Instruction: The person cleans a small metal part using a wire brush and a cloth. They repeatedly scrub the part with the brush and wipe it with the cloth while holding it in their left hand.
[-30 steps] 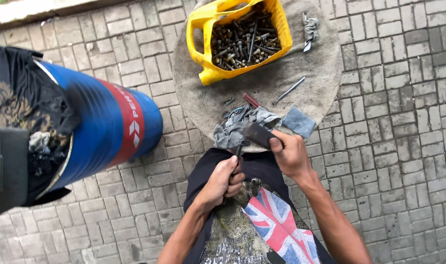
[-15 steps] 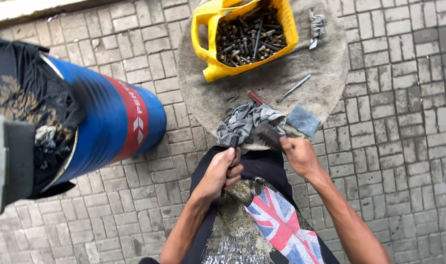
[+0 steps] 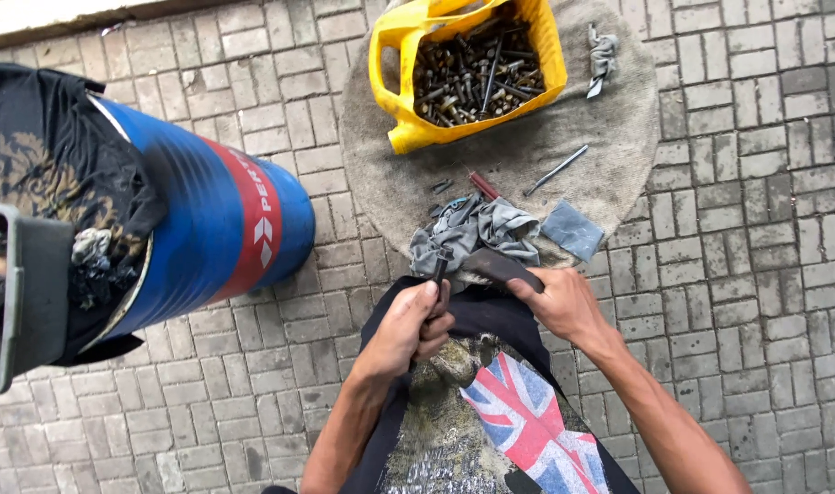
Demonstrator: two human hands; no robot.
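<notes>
Fingers of left hand clenched on dark bolt; right hand gripping dark tool. Yellow tub full, sorting barely begun.

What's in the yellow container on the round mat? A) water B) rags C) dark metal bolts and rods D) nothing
C: the cut-open yellow container on the round mat is packed with dark metal bolts and rods; the grey rag lies outside it, near the left hand and right hand.
</notes>
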